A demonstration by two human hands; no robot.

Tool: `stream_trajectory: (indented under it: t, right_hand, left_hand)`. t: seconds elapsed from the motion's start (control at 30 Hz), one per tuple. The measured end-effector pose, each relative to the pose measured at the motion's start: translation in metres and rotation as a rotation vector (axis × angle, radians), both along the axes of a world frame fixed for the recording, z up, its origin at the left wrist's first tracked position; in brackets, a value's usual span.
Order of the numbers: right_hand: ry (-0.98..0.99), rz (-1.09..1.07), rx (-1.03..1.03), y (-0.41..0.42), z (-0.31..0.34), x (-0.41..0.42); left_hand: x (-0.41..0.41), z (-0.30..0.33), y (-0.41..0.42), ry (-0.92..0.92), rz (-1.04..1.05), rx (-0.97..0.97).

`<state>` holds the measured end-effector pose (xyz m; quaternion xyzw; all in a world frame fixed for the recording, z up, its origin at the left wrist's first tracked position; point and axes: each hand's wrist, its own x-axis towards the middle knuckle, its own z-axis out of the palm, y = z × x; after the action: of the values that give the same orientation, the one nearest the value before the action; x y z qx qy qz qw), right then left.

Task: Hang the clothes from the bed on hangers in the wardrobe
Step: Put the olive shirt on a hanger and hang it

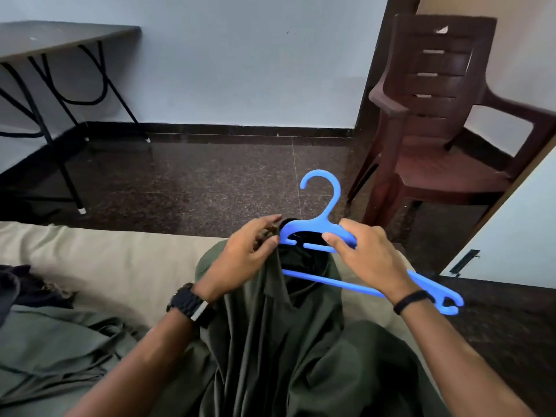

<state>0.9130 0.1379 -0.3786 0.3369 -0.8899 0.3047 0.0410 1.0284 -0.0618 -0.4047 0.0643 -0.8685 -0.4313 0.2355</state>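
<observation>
left hand [240, 260]: bare, no glove and no ring that shows
left wrist: black watch [192, 302] just behind the hand, on a thick, ribbed black strap
watch detail: pale silver-grey patch on the thumb side of the strap, at the case or buckle; which of the two cannot be told
left forearm: bare, no sleeve up to the frame edge
right hand [371, 260]: bare, nothing worn on the fingers that show
right wrist: slim, plain black band [413, 300] just behind the hand, smooth, far narrower than the watch strap
right forearm: bare, no sleeve in view
</observation>
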Motion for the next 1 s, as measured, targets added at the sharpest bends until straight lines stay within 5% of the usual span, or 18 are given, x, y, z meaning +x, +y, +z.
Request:
stream_trajectory:
  t: [0.2,0.33,0.4,0.57,0.73,0.87,1.0]
  right_hand:
    - [-0.113,0.096,-0.069,-0.037,0.007,-0.004]
    - [-0.050,0.155,0.027,-0.061,0.016,0.003]
    - [0.037,0.160,0.053,-0.064,0.018,0.008]
    - [0.610,0.091,-0.203,-0.044,-0.004,0.030]
    - [0.067,0.195,0.236,-0.029,-0.056,0.052]
    - [-0.057,0.005,0.015,-0.029,-0.067,0.042]
    - [-0.081,0.135,-0.129,-0.026,-0.062,0.037]
  left_hand:
    - [0.011,0.033,-0.051,-0.253,-0.125,-0.196]
    - [0.001,0.036,-0.056,-0.257,-0.144,-0.208]
    - [-0.005,0.033,-0.057,-0.252,-0.145,-0.227]
    - [-0.012,0.021,-0.068,-0.248,-0.084,-0.299]
    - [-0.018,0.019,-0.067,-0.237,-0.056,-0.341]
    - [-0.019,0.019,-0.057,-0.155,-0.061,-0.439]
    - [-0.019,0.026,-0.060,-0.053,0.007,-0.442]
